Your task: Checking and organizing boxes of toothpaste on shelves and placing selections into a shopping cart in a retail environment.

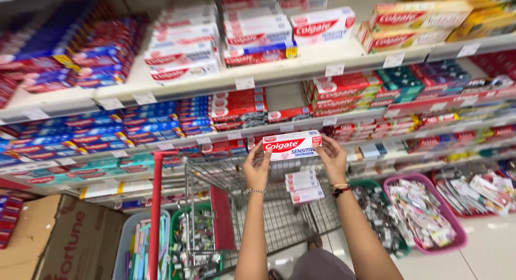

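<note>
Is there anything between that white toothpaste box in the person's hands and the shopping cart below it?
Nothing visible. The white toothpaste box is held at its ends by the left hand and right hand, right above the open wire cart, where similar boxes lie.

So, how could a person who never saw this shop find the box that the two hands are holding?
Find the wire shopping cart with red trim, before the shelves. Above its basket, the left hand and right hand hold a long white toothpaste box by its ends. Unlike the others, it sits in mid-air.
</note>
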